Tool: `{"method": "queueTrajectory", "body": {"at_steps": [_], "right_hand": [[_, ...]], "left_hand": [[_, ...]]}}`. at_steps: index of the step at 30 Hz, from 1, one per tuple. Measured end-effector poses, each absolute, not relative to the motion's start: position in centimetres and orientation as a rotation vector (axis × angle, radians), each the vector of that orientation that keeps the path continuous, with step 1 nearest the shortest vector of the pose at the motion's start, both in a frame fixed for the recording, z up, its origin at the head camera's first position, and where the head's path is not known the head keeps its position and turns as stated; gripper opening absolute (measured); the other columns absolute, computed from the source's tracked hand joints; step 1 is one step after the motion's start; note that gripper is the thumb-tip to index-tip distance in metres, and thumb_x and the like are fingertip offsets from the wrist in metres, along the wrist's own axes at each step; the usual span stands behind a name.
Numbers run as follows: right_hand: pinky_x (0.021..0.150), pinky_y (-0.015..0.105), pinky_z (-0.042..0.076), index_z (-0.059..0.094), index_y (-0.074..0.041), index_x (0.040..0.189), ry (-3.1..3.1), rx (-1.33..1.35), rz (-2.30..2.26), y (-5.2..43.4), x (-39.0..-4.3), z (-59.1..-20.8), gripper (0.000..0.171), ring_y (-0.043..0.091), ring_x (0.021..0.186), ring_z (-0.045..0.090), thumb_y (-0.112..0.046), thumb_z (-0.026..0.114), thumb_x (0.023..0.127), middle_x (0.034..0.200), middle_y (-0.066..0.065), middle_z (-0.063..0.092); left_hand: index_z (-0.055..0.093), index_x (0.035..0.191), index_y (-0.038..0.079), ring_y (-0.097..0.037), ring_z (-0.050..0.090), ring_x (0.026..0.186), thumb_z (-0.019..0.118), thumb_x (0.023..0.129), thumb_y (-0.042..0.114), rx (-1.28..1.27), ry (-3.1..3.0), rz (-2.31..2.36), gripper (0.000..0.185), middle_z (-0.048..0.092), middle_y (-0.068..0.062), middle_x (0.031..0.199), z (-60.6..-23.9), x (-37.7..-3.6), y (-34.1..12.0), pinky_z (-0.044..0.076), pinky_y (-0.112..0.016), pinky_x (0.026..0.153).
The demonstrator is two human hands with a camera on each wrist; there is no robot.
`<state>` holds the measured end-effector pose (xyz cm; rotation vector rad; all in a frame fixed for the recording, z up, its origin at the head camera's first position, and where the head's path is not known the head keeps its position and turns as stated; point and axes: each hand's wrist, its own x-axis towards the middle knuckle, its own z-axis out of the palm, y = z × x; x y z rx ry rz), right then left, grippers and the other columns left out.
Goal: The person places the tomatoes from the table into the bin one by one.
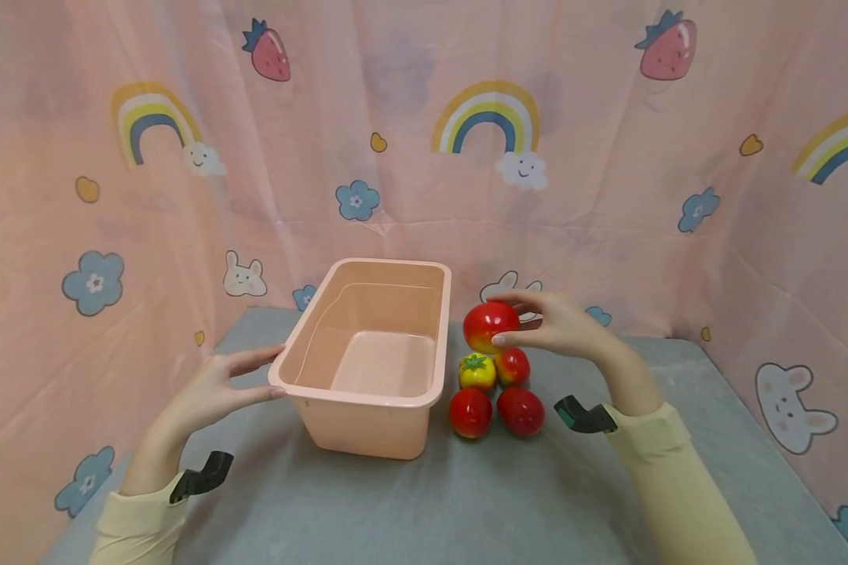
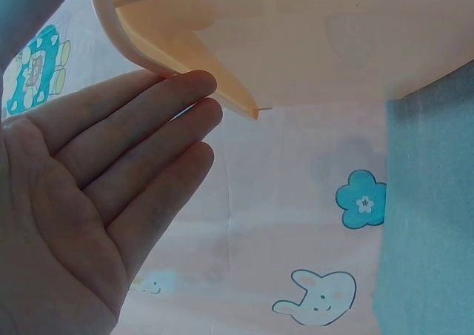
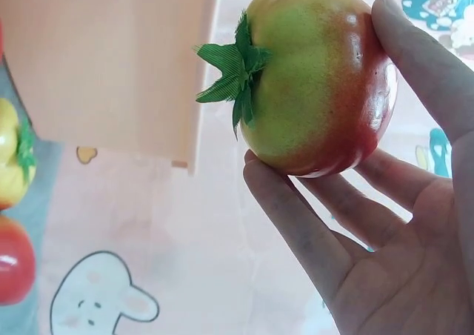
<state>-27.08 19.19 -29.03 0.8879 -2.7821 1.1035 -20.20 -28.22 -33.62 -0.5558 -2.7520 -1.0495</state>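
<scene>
Head view showed the right hand (image 1: 561, 323) pinching a tomato (image 1: 491, 326) by its fingertips, right of centre, above four more (image 1: 496, 390) on the tabletop (image 1: 424, 502). The left hand (image 1: 215, 388), fingers straight, touched the bin (image 1: 367, 357) rim. With so light a grip, the glossy tomato could slip and scatter the cluster below. No writing or labels were readable.
</scene>
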Motion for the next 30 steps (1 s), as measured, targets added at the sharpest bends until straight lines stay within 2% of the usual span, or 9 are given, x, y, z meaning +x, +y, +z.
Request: {"method": "queueTrajectory", "body": {"at_steps": [10,17,30], "right_hand": [[0.085,0.037,0.056,0.055,-0.018,0.130,-2.781,0.968,1.063,17.4,-27.6,-27.7,0.062,0.022,0.110,0.059,-0.036,0.079,0.077,0.119,0.002,0.063],[0.084,0.036,0.057,0.056,-0.020,0.130,-2.790,0.978,1.039,16.1,-27.8,-26.9,0.065,0.021,0.109,0.059,-0.042,0.079,0.074,0.120,0.001,0.063],[0.085,0.037,0.056,0.056,-0.019,0.131,-2.754,1.041,1.065,14.1,-28.3,-25.9,0.063,0.022,0.109,0.060,-0.037,0.079,0.075,0.121,0.003,0.063]], "left_hand": [[0.057,0.133,0.023,-0.034,0.054,0.123,0.076,0.079,0.039,-0.560,-2.752,-1.056,0.059,0.060,-0.002,0.131,-33.4,-20.1,-28.2,0.046,-0.055,0.096],[0.057,0.133,0.023,-0.033,0.053,0.124,0.076,0.079,0.038,-0.568,-2.751,-1.072,0.059,0.060,-0.001,0.131,-33.4,-20.1,-28.2,0.046,-0.055,0.097],[0.057,0.133,0.023,-0.031,0.054,0.123,0.077,0.077,0.042,-0.544,-2.756,-1.037,0.062,0.060,0.000,0.131,-33.7,-20.4,-28.4,0.047,-0.053,0.096]]}}
